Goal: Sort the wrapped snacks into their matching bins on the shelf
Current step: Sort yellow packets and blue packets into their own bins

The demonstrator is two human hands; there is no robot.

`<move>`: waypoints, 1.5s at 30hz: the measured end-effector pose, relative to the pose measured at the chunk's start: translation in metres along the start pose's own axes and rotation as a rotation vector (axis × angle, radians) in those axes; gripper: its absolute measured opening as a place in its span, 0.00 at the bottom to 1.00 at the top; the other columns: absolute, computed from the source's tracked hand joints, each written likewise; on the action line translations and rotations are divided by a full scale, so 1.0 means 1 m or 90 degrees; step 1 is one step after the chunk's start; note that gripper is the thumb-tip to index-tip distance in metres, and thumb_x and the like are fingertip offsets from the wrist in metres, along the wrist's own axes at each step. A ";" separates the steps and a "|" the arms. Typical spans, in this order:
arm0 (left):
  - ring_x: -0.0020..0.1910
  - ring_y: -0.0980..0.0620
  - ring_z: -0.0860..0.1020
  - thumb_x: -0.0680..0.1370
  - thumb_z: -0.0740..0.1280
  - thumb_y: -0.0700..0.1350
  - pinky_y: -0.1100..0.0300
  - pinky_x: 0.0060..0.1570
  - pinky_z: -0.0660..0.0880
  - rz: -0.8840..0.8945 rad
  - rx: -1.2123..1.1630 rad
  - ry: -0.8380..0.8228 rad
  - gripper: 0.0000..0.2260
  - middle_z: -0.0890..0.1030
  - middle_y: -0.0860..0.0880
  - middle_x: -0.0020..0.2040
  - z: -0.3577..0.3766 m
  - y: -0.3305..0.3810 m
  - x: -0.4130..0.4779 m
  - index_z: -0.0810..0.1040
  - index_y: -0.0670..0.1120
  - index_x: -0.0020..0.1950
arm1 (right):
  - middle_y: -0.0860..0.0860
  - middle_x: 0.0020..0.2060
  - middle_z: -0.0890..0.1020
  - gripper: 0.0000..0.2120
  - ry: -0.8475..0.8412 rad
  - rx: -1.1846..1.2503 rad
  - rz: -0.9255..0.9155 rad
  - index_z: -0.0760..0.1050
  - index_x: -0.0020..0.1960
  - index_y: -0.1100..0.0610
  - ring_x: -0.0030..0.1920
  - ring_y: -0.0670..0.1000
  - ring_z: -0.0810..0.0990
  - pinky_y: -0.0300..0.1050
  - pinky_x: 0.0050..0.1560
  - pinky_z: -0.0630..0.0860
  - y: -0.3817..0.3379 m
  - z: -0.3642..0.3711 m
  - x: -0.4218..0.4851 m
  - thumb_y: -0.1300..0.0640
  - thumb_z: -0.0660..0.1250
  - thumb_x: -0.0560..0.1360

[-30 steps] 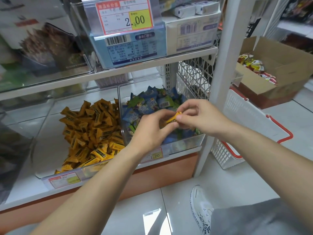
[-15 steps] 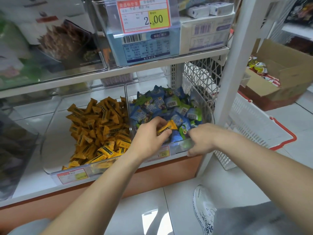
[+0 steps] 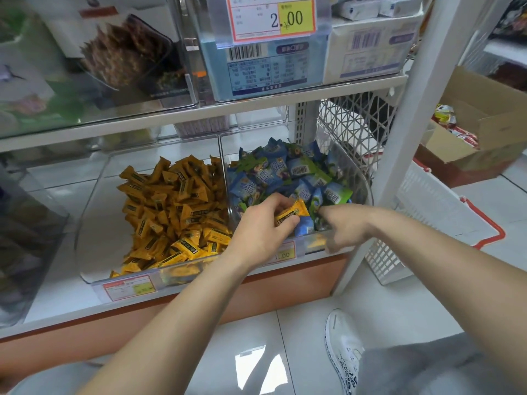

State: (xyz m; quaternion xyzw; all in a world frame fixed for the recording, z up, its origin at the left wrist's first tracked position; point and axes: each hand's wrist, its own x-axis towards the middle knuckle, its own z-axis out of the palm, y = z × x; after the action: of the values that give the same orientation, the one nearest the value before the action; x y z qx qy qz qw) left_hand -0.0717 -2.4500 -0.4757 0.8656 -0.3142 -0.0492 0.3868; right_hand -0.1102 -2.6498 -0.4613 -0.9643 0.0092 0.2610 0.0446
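Observation:
Two clear bins stand side by side on the low shelf. The left bin point(image 3: 94, 195) holds a heap of yellow wrapped snacks point(image 3: 176, 201); the right bin point(image 3: 358, 178) holds blue and green wrapped snacks point(image 3: 279, 169). My left hand point(image 3: 256, 232) is over the front of the right bin and pinches one yellow snack point(image 3: 292, 213) between thumb and fingers. My right hand point(image 3: 345, 223), blurred, reaches down into the front right corner of that same bin. Its fingertips are buried among the blue snacks, so I cannot see whether they hold one.
A white shelf post point(image 3: 410, 109) rises right of the bins. Beyond it, a white basket with red handles point(image 3: 433, 212) and an open cardboard box point(image 3: 484, 129) of snacks stand on the floor. An upper shelf point(image 3: 199, 115) hangs close above. My shoe point(image 3: 342, 346) is below.
The yellow snack passed from both hands to my left hand alone. My right hand let go, dropped to the bin's front, then pushed in among the blue snacks.

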 end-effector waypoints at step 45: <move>0.44 0.64 0.77 0.72 0.74 0.56 0.70 0.43 0.72 -0.060 0.026 0.155 0.23 0.79 0.62 0.50 -0.068 -0.008 -0.025 0.74 0.56 0.65 | 0.46 0.43 0.85 0.03 0.403 0.579 -0.147 0.80 0.49 0.48 0.42 0.45 0.84 0.41 0.46 0.80 -0.026 -0.025 -0.036 0.53 0.72 0.75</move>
State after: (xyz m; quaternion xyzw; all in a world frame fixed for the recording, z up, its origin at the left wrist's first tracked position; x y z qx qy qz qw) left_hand -0.0655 -2.3882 -0.4382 0.8869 -0.2246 0.0443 0.4012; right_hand -0.1277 -2.6263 -0.4191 -0.8740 0.0283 -0.0776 0.4788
